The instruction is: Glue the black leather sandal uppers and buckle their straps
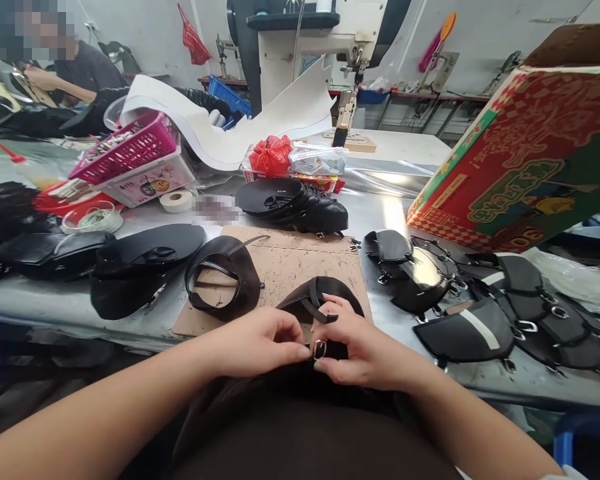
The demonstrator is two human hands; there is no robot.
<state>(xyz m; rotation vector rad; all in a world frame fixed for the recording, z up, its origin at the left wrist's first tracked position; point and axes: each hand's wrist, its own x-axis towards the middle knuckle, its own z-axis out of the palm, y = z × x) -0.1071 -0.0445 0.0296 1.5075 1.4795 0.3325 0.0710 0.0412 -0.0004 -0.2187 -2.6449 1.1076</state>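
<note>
A small metal buckle (320, 349) sits between the thumb and fingers of my right hand (353, 347), at the table's near edge. Beside it, my left hand (273, 340) is closed in a pinch, thumb tip close to the buckle; what lies between those fingers is hidden. Behind my right fingers rests a black leather shoe upper (347, 291) with crossing straps. Another black upper (247, 270) with a strap loop stands to the left on the brown cardboard sheet (290, 257).
Stacked black uppers (300, 203) lie behind the cardboard; buckled black pieces (467, 333) are piled right, near a red-green carton (530, 160). At left are more black uppers (145, 267), a tape roll (176, 201) and a pink basket (125, 150). A sewing machine (280, 60) stands behind; a person sits far left.
</note>
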